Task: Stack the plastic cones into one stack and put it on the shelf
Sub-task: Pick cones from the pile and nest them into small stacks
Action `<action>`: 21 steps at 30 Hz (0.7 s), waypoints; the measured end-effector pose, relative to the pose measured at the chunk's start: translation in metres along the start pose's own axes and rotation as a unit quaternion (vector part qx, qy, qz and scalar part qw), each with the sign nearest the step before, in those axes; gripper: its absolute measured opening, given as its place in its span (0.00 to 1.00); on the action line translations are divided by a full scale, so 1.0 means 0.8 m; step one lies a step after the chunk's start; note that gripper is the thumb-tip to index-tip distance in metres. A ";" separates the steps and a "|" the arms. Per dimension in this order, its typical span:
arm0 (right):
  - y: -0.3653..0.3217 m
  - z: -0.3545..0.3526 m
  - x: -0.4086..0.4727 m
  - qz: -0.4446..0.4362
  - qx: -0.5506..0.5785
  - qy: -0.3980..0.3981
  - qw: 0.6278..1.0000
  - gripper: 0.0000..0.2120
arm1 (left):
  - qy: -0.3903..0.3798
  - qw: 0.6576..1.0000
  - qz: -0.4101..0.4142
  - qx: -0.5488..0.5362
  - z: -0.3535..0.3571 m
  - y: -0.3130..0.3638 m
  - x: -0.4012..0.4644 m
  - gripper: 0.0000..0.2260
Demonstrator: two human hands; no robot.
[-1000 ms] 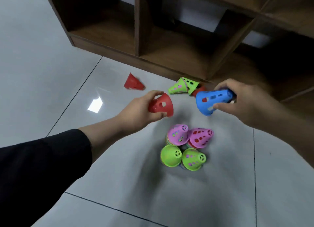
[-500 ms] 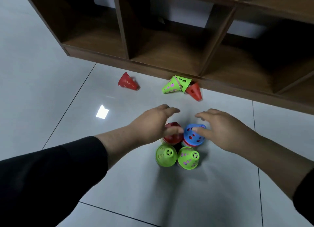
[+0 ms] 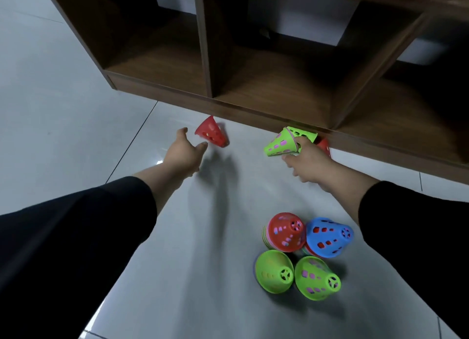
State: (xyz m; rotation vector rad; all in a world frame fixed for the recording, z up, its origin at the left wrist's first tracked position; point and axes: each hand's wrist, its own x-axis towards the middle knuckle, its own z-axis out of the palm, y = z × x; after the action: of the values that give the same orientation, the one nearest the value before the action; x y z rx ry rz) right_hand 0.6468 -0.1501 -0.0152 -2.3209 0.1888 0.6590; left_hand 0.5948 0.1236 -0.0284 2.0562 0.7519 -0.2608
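A lone red cone (image 3: 212, 135) lies on its side on the floor near the shelf (image 3: 162, 88). My left hand (image 3: 186, 153) reaches it with spread fingers, fingertips right beside it, holding nothing. My right hand (image 3: 308, 164) pinches a green cone with pink holes (image 3: 279, 144) lying by the shelf base. Behind it lie a second green cone (image 3: 303, 134) and a red cone (image 3: 324, 145), partly hidden by the hand. Nearer me stand four small stacks: red-topped (image 3: 286, 233), blue-topped (image 3: 328, 237) and two green-topped (image 3: 275, 275) (image 3: 317, 279).
The dark wooden shelf has open compartments at floor level, split by upright dividers (image 3: 205, 46). Grey floor tiles (image 3: 63, 110) spread to the left and between my arms.
Both hands left the stacks, now topped by the red and blue cones, and reached forward to the loose cones by the shelf. The view tilted so the stacks sit lower right.
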 end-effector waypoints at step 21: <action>-0.004 0.032 0.001 0.092 0.158 -0.037 0.982 0.16 | -0.073 0.988 -0.045 -0.132 0.033 -0.006 0.009 0.08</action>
State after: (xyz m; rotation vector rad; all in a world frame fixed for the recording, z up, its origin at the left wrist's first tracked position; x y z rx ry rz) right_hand 0.6383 -0.1303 -0.0297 -1.9851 0.4446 0.7475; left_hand 0.6004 0.1071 -0.0499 1.7362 0.7467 -0.3401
